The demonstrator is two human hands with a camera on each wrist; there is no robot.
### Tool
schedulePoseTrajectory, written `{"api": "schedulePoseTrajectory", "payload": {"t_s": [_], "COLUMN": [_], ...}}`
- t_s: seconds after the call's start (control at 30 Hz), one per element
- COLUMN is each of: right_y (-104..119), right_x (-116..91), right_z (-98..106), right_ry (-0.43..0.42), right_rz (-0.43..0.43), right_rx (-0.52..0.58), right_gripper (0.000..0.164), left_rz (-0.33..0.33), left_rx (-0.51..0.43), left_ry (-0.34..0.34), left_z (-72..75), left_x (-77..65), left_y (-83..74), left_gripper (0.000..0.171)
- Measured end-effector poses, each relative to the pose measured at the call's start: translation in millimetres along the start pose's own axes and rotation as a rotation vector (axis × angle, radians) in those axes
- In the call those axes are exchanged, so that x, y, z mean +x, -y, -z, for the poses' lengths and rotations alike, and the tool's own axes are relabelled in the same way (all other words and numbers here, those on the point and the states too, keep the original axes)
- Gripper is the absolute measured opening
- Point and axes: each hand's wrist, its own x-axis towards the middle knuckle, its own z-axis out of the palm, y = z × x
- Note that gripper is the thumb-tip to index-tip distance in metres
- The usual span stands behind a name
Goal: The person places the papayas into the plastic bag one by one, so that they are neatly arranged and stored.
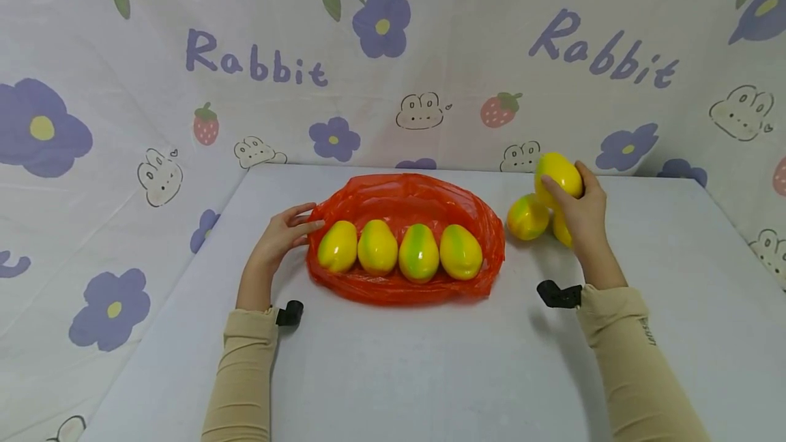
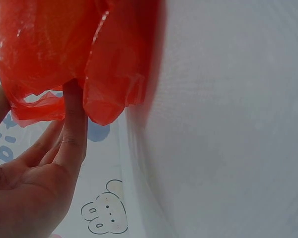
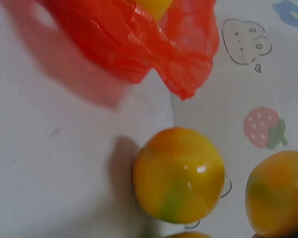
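Observation:
A red plastic bag (image 1: 405, 295) lies spread open on the table, with several yellow mangoes (image 1: 377, 247) streaked with green in a row inside it. My left hand (image 1: 279, 237) holds the bag's left edge between thumb and fingers. In the left wrist view, one finger reaches up into a fold of the red plastic (image 2: 44, 54). To the right of the bag, my right hand (image 1: 583, 213) grips a yellow mango (image 1: 557, 172) raised over two others. Of those two, one mango (image 1: 528, 217) shows nearly whole and the other (image 1: 560, 229) is partly hidden behind the hand.
The white table (image 1: 417, 374) ends at the back against a hanging cloth (image 1: 442, 39) printed with flowers, rabbits and strawberries. Each wrist carries a small black camera (image 1: 559, 294). In the right wrist view, the bag's crumpled corner (image 3: 186, 82) sticks out near the loose mango (image 3: 179, 173).

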Motion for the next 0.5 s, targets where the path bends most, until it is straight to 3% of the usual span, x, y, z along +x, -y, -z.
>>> {"api": "schedulePoseTrajectory", "payload": {"t_s": [0.5], "right_y": [18], "right_x": [-9], "right_z": [-45], "right_ry": [0.095], "right_rz": [0.011], "right_rx": [-0.001], "right_gripper": [0.085], "left_rz": [-0.003], "left_rx": [0.001], "left_ry": [-0.002], "left_z": [-1.3], "left_x": [-0.8], "left_y": [-1.6], "left_gripper": [0.065]}}
